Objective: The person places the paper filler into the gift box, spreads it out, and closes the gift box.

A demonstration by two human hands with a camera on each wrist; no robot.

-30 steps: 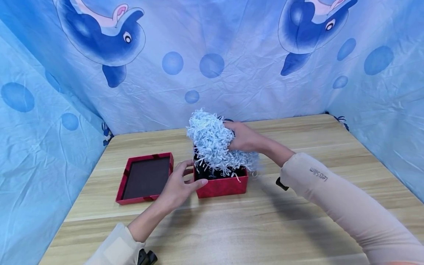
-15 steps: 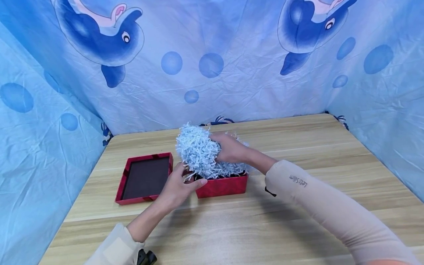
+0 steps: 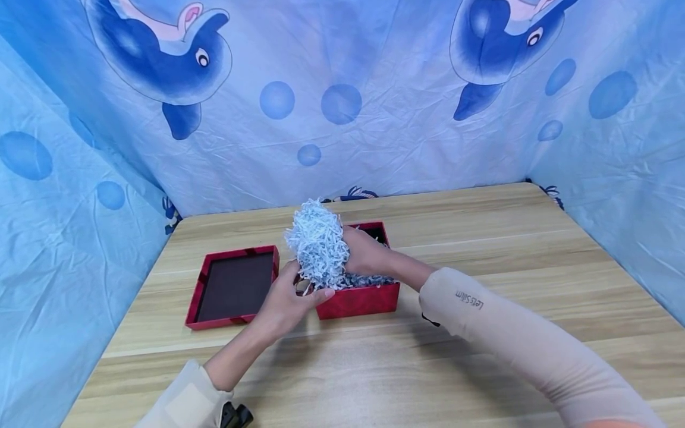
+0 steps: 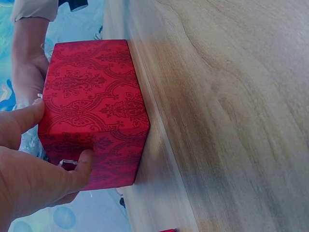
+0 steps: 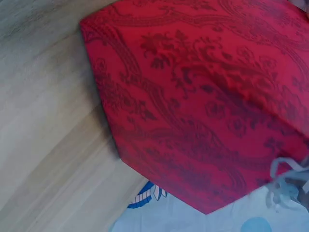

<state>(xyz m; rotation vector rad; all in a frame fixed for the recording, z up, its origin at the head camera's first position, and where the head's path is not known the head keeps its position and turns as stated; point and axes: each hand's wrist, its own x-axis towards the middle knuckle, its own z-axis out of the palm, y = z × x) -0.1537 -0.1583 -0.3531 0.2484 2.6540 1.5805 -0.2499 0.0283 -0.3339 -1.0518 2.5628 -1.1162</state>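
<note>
A red box with a dark damask pattern stands open-topped in the middle of the table. Pale blue shredded paper is heaped at its left end, rising above the rim, with more lying lower inside. My right hand reaches over the box and grips the heap, its fingertips buried in the strips. My left hand holds the box's near left corner, thumb at the front rim. In the left wrist view its fingers lie against the box's side. Loose strips hang over the edge in the right wrist view.
Left of the box lies a shallow red lid, its dark inside facing up. The wooden table meets a blue dolphin-print curtain at the back and sides. Dark blue tassels lie along the back edge.
My right hand has moved left and lower with the shredded paper, bringing it to the box's left end. The box's far right corner now shows. My left hand stays at its corner.
</note>
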